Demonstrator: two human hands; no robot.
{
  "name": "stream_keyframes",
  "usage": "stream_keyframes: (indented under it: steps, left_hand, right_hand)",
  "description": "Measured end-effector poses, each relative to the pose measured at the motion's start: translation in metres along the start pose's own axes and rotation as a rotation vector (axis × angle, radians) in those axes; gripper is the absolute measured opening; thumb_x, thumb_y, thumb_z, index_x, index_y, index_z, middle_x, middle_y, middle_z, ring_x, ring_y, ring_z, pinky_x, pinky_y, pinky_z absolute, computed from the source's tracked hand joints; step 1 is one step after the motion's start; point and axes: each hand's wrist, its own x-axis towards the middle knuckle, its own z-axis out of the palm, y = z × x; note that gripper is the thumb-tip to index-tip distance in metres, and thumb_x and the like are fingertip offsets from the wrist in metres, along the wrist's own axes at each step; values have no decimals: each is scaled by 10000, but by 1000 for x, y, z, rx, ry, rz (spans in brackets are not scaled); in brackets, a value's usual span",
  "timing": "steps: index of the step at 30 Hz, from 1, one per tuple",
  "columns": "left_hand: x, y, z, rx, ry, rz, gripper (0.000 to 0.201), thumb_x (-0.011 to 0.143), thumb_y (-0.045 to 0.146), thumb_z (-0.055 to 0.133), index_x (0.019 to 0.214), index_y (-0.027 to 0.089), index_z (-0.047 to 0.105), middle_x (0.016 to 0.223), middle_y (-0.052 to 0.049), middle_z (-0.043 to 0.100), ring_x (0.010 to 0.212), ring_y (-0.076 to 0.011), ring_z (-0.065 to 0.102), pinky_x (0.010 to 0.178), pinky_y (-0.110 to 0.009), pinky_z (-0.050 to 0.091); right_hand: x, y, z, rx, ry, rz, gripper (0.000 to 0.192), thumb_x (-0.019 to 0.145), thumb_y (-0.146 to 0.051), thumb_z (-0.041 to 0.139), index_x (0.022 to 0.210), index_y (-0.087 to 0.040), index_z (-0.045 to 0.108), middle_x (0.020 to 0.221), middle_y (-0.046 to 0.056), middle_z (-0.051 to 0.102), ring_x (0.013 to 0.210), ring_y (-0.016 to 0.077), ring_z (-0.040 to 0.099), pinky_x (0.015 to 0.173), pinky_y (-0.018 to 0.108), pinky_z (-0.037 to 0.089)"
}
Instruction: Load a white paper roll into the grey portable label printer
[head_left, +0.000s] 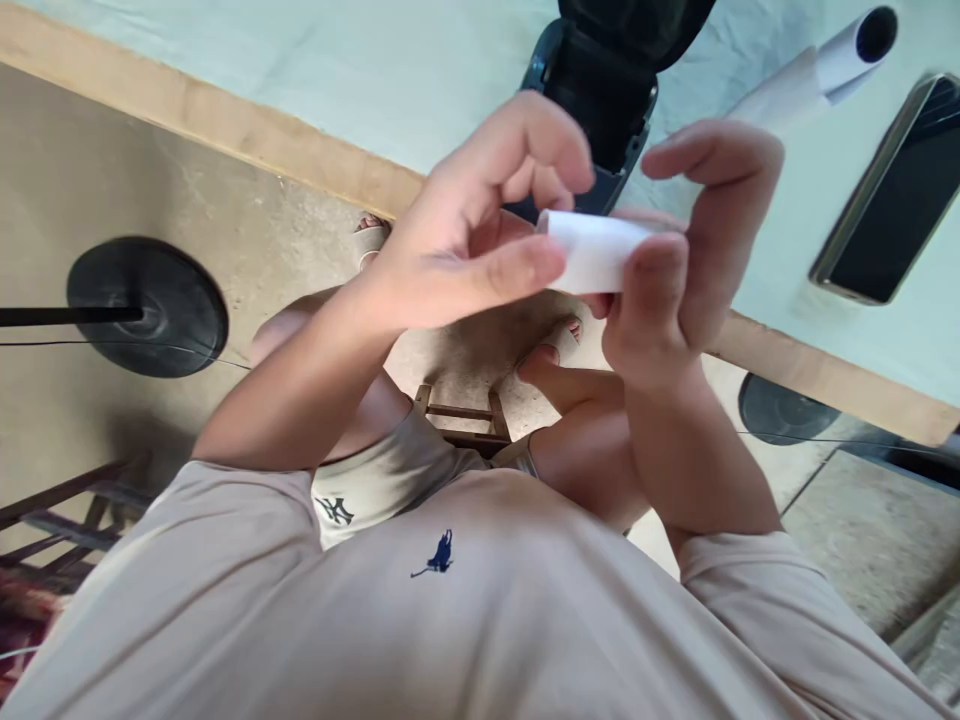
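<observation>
A small white paper roll (596, 250) is held between both hands just in front of the table edge. My left hand (472, 235) grips its left end with thumb and fingers. My right hand (679, 265) wraps around its right end, index finger arched above. Right behind the hands a black device with an open lid (600, 90) stands on the pale green table (390, 80).
A second white paper roll (832, 65) and a dark phone (892, 190) lie at the table's right. The wooden table edge (225, 125) runs diagonally. Below are a concrete floor, two black round stand bases (150, 305), a wooden stool (461, 415) and my sandalled feet.
</observation>
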Motion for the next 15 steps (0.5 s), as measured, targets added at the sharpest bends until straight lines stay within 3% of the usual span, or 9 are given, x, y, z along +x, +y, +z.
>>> stream_keyframes:
  steps: [2,5,8,11,13,15]
  left_hand:
    - [4,2,5,61,-51,45,413,855,526,523,1121,214,570,1038,-21,518,930,-153,607,530,-148,399]
    - [7,7,9,0,-125,61,451,858,469,542,1238,226,534,1243,-5,465,1229,-222,496,649,-189,480]
    - [10,13,8,-65,-247,-51,502,842,424,582,1272,173,516,1215,-20,513,1063,-199,607,657,-211,490]
    - [12,17,4,-206,-333,-137,508,810,487,600,1213,179,571,1130,-12,577,904,-195,675,677,-262,531]
    - [14,16,3,-281,-315,-156,501,768,508,647,1159,198,603,1115,-10,589,995,-246,670,740,-307,563]
    - [13,13,2,-290,-267,-156,462,742,478,701,1116,220,621,1105,-17,588,962,-244,683,704,-299,584]
  right_hand:
    - [1,-3,0,23,26,-12,328,886,-496,388,1016,-218,503,1057,44,475,626,32,492,503,198,401]
    - [3,-4,0,93,67,48,341,852,-489,428,1047,-223,512,1033,43,469,647,38,484,494,192,379]
    - [3,2,1,147,102,81,415,810,-520,444,1133,-262,480,842,13,460,524,17,367,451,185,305]
    - [3,5,2,237,49,125,517,795,-594,426,1208,-282,421,607,-25,335,446,36,303,408,177,253]
    - [5,5,2,346,-33,136,557,785,-626,427,1229,-291,411,544,-44,271,403,35,273,376,169,228]
    - [7,5,2,365,-135,169,545,800,-638,419,1223,-294,433,572,-48,341,386,10,267,359,161,208]
